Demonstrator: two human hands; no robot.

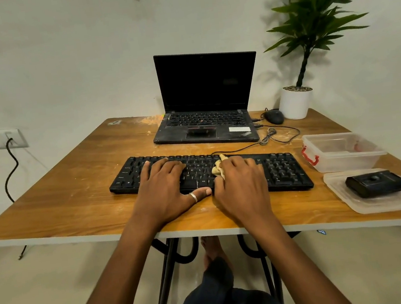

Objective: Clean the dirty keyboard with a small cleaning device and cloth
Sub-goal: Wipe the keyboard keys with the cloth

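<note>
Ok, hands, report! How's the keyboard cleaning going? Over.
Left hand flat on keyboard. Right hand holds cloth against middle keys. Nothing blocking.

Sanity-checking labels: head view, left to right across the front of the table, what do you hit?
Left hand flat on the keyboard → right hand gripping the cloth → device on a lid.
</note>
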